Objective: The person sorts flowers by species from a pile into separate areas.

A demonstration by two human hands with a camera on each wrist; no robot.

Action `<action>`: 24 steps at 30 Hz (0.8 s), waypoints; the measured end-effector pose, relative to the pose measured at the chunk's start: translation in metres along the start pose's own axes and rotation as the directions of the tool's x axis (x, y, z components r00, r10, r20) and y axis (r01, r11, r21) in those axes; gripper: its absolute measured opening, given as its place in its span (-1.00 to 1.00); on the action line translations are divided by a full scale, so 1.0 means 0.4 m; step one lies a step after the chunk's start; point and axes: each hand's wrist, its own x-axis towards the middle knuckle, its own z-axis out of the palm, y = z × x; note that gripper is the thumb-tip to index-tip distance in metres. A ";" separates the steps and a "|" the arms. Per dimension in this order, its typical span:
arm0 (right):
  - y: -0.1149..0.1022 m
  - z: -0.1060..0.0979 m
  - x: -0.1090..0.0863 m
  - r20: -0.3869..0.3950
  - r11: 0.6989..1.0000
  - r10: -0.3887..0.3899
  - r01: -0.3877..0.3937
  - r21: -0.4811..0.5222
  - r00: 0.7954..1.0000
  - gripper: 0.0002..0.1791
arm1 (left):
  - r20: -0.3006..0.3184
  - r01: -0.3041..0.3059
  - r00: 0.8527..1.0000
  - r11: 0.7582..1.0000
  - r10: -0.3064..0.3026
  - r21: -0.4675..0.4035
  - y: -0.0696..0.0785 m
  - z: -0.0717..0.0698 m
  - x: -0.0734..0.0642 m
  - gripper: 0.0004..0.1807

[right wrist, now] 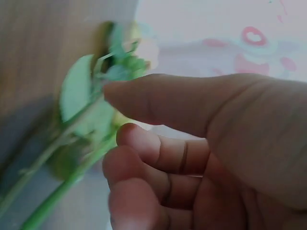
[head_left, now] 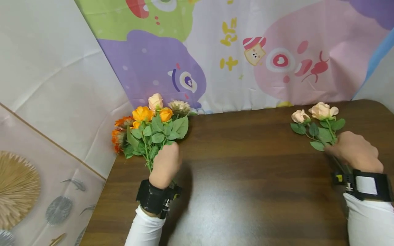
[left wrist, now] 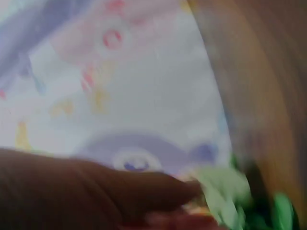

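Observation:
On the left, a bunch of mixed flowers [head_left: 157, 128] in orange, peach and cream lies near the back of the table. My left hand [head_left: 166, 164] is at its stems, back of the hand upward, fingers mostly hidden. In the blurred left wrist view the thumb [left wrist: 158, 189] reaches pale green leaves; I cannot tell whether the fingers close round the stems. At the right, my right hand [head_left: 357, 152] is over the stems of peach roses [head_left: 321, 112]. The right wrist view shows loosely bent fingers [right wrist: 127, 165] apart from the thumb, whose tip overlaps a stem [right wrist: 53, 148].
A brown wooden table [head_left: 240, 177] spans the space between the hands. A cartoon-printed cloth [head_left: 227, 85] hangs along its back edge. At left, patterned pale sheeting [head_left: 77, 150] borders the table. Both wrists wear black straps [head_left: 155, 200] with small cameras.

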 end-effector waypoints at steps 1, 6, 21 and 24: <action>-0.003 -0.002 -0.005 -0.026 0.999 -0.044 0.044 -0.005 0.999 -0.38 | 0.039 0.061 0.997 0.998 -0.061 0.014 -0.019 0.001 0.005 -0.81; -0.027 -0.018 -0.034 -0.119 0.983 -0.184 0.181 -0.036 0.976 -0.46 | 0.162 0.226 0.960 0.973 -0.229 0.039 -0.090 0.013 0.026 -0.76; -0.087 -0.056 -0.115 -0.188 0.950 -0.311 0.305 -0.060 0.932 -0.43 | 0.176 0.209 0.962 0.978 -0.207 0.006 -0.111 0.040 0.037 -0.66; -0.097 -0.059 -0.123 -0.176 0.944 -0.330 0.322 -0.071 0.927 -0.44 | 0.178 0.209 0.962 0.978 -0.206 0.003 -0.113 0.039 0.038 -0.65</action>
